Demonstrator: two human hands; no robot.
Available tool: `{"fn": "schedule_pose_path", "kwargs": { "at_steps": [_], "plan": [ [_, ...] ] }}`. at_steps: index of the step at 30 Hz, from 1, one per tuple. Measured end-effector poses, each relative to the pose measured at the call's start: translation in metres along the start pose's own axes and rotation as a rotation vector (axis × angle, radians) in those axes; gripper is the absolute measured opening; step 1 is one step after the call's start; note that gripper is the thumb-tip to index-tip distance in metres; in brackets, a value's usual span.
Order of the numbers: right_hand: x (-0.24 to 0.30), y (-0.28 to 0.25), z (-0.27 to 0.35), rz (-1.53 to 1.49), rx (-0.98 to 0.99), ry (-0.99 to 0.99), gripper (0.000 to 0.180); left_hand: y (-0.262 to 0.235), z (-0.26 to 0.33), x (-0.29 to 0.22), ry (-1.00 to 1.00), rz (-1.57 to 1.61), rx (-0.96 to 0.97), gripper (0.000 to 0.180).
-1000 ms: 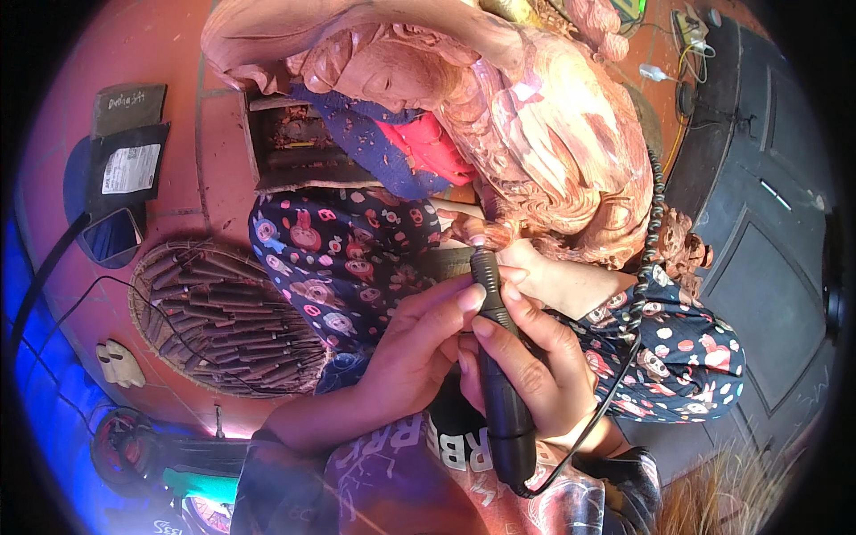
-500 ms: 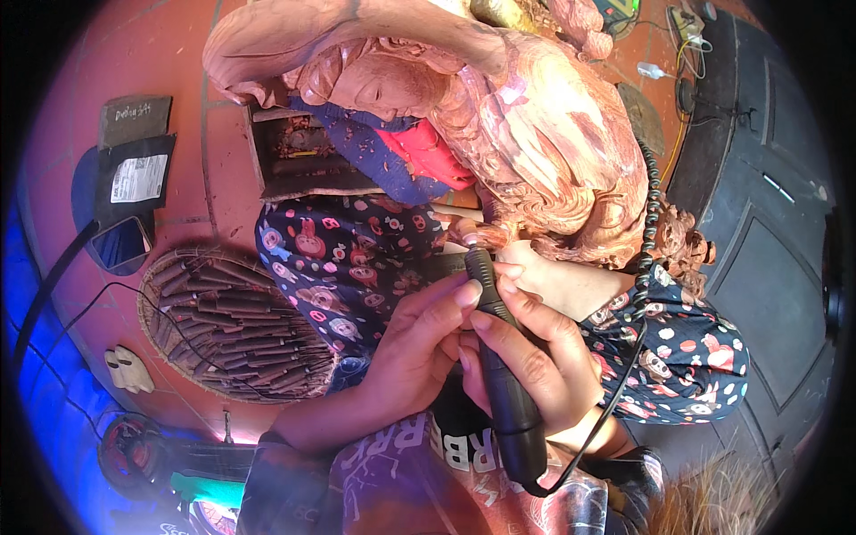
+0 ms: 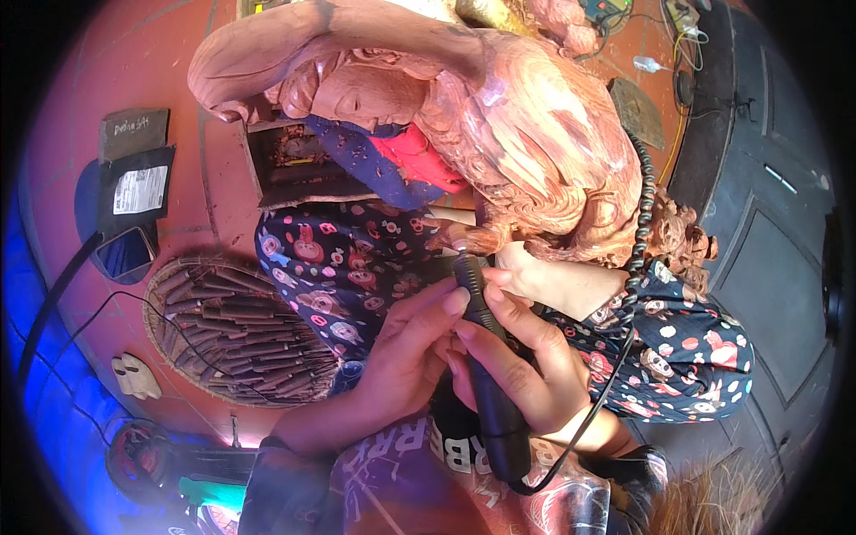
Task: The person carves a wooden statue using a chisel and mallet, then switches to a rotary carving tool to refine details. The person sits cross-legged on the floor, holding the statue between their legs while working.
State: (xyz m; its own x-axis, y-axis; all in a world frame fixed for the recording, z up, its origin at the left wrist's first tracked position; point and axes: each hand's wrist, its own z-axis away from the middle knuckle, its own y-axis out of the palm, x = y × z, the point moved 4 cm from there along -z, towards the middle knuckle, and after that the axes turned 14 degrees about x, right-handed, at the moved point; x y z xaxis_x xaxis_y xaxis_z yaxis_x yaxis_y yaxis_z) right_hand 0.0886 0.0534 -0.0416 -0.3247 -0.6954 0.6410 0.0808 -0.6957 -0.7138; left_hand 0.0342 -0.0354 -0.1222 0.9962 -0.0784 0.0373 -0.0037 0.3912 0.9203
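A black electric carving handpiece (image 3: 497, 415) with a ribbed front end slants across my lap. My right hand (image 3: 539, 370) is closed around its body, thumb along the top. Closer to the ribbed part, my left hand (image 3: 406, 343) pinches the handpiece with its thumb and fingers. The tip is beside a small projecting wooden part at the lower edge of a large reddish carved statue (image 3: 562, 143); I cannot tell whether they touch. The statue lies on its side with a raised arm. Under its head are dark blue and red cloths (image 3: 415, 156).
A basket (image 3: 150, 312) of many chisels stands at the left. Beyond it lie a phone (image 3: 125, 254) and a labelled dark package (image 3: 138, 192). A wooden tray (image 3: 312, 189) sits beside the statue. The coiled cord (image 3: 644, 205) runs down the right, near a dark panelled door (image 3: 776, 285).
Both hands and the handpiece have shifted slightly left, its tip moving a little left and down. The grip stays the same. The whole view has moved slightly.
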Motion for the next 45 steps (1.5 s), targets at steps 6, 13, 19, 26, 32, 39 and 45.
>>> {"fn": "schedule_pose_path", "kwargs": {
  "at_steps": [6,13,19,26,32,39,45],
  "plan": [
    [-0.011,-0.006,0.012,-0.048,-0.028,0.054,0.034,0.009,-0.01,0.006,-0.006,-0.031,-0.006,0.038],
    [-0.014,-0.008,0.013,-0.078,-0.117,0.075,0.039,0.01,-0.016,0.013,-0.036,0.008,-0.112,0.037],
    [-0.008,0.0,0.005,-0.105,-0.083,0.003,0.033,0.007,-0.003,0.0,-0.014,-0.095,-0.133,0.042],
    [-0.019,0.01,0.025,-0.161,-0.095,0.013,0.037,0.004,-0.007,0.008,-0.062,-0.177,-0.061,0.041],
    [-0.024,0.016,0.029,-0.128,-0.154,0.012,0.045,0.001,-0.014,0.013,-0.17,-0.285,-0.076,0.043],
    [-0.013,0.016,0.019,-0.13,-0.165,0.039,0.04,0.002,-0.008,0.004,-0.048,-0.24,-0.077,0.042],
    [-0.012,0.005,0.012,-0.144,-0.172,0.056,0.034,0.002,-0.005,0.001,0.022,-0.18,-0.051,0.04]
  ]
}}
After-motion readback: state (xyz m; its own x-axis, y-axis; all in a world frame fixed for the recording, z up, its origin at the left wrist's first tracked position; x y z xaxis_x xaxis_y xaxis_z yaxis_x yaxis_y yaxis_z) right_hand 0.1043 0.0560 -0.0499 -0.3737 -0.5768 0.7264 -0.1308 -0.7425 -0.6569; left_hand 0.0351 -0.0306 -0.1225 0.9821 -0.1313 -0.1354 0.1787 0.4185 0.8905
